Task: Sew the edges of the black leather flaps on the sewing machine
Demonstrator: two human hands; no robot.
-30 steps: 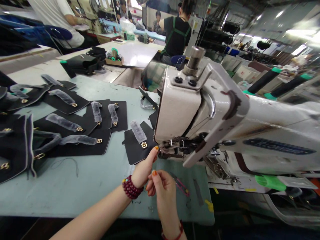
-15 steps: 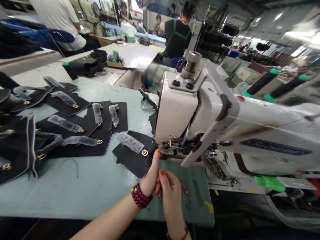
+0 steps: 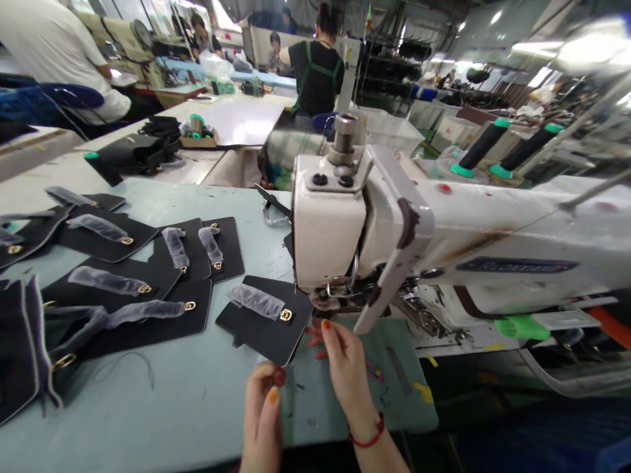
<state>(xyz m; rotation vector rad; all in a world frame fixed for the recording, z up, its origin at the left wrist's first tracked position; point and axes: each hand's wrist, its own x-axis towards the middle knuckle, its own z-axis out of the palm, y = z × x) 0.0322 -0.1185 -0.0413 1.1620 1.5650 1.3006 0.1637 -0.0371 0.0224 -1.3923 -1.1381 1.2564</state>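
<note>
A black leather panel (image 3: pixel 269 335) lies flat on the green tabletop, its right corner close to the needle area of a white sewing machine (image 3: pixel 328 230). It carries a plastic-wrapped strap (image 3: pixel 256 301) and a gold-coloured buckle (image 3: pixel 286 316). Just below the panel's lower edge is my left hand (image 3: pixel 263 414), fingers curled in with the thumb near them; whatever they might hold is hidden. Beside the panel's right corner, under the machine head, my right hand (image 3: pixel 345 358) reaches with thumb and fingers apart, and nothing shows in it.
Several similar black panels (image 3: pixel 182 322) with wrapped straps cover the left of the table. Thread cones (image 3: pixel 480 148) stand behind the machine arm. A pink-handled tool (image 3: pixel 375 371) and a grey strip (image 3: pixel 398 369) lie right of my right hand. Other people work farther back.
My hands were together at the panel's right corner and have come apart. The left has drawn back down and left; the right has moved up towards the machine. The camera view has shifted.
</note>
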